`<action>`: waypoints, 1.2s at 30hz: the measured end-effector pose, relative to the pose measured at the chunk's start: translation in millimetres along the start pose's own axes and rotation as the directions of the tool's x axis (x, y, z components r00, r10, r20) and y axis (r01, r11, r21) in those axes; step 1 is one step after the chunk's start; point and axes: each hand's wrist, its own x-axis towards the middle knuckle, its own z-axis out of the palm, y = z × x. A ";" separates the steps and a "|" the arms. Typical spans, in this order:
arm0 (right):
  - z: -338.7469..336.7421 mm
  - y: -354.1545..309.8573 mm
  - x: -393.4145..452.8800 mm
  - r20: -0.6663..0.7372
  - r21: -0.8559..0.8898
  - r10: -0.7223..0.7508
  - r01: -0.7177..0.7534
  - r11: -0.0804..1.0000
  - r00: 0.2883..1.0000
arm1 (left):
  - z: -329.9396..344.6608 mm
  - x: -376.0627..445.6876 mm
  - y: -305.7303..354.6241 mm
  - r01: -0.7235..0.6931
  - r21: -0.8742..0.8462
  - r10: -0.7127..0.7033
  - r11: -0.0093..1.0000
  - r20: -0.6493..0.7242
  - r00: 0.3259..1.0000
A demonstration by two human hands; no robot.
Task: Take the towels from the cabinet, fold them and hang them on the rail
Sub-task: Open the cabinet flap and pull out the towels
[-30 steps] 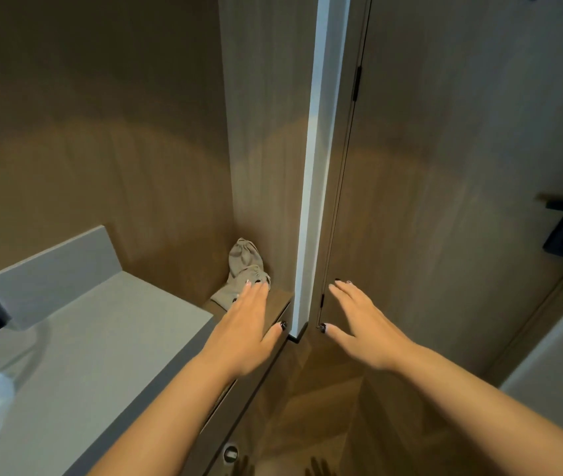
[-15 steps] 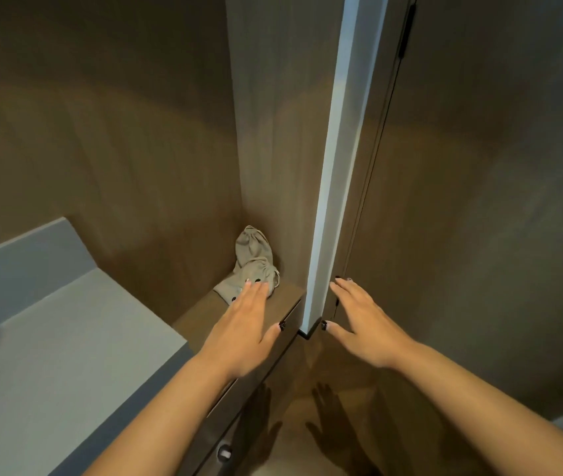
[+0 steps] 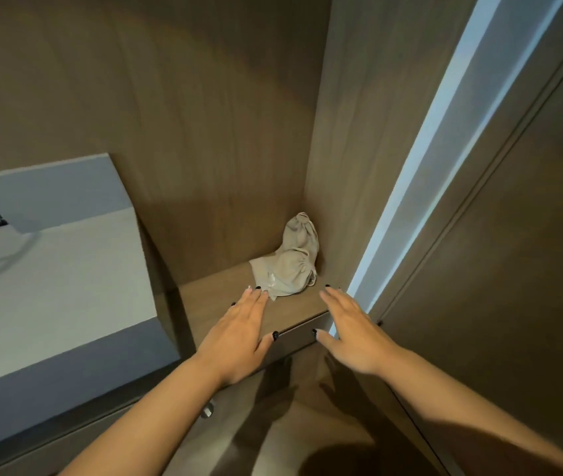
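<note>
Two bare hands have moved since the earlier pictures: both sit further in over the brown wooden shelf (image 3: pixel 293 305), and the view has swung left, so the dark door handle at three o'clock has gone from sight and the wood-grain cabinet door (image 3: pixel 499 269) fills that side. The left hand (image 3: pixel 238 333), which a second ago covered the near edge of the beige drawstring cloth bags (image 3: pixel 287 266), now lies at about seven o'clock from them, its fingertips touching or just short of the lower bag's corner. The right hand (image 3: pixel 352 331), earlier in front of the door, now reaches past the pale lit vertical strip (image 3: pixel 420 166) to five o'clock from the bags, over the shelf's right end.

The bags are heaped in the shelf's far corner, one leaning upright against the wooden side panel (image 3: pixel 348 132), the other slumped in front of it. At nine o'clock from the hands a grey stone counter (image 3: pixel 50 293) with a raised grey backsplash (image 3: pixel 50 190) runs off to the left, and a dark object shows at its far edge, too cropped to name. Below the shelf a small round metal knob (image 3: pixel 207 411) shows, and the hands' shadows fall on the wood beneath.

Both hands are spread flat, palms down, fingers extended and thumbs splayed toward each other, grasping nothing. No towels can be made out; only the cloth bags lie on the shelf.
</note>
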 end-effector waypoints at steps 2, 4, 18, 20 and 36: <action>6.6 6.9 13.6 0.036 0.012 -0.022 0.022 1.000 0.999 | 6.5 2.2 0.1 0.041 -0.016 -0.041 0.999 -0.013 0.999; 15.8 10.9 26.0 0.072 0.009 -0.044 0.044 0.999 0.996 | 14.1 2.9 -3.4 0.082 -0.036 -0.082 0.996 -0.019 0.996; 95.5 7.5 89.6 0.261 0.205 0.012 -0.067 0.977 0.965 | 95.2 1.7 -30.3 0.353 -0.277 -0.354 0.894 0.048 0.934; 103.7 17.6 98.8 0.279 0.176 -0.050 0.000 0.984 0.959 | 111.7 6.8 -30.7 0.383 -0.275 -0.383 0.882 0.057 0.922; 216.0 171.7 207.5 0.392 0.154 -0.170 0.117 0.981 0.904 | 291.9 95.6 -42.5 0.611 -0.306 -0.613 0.730 0.102 0.783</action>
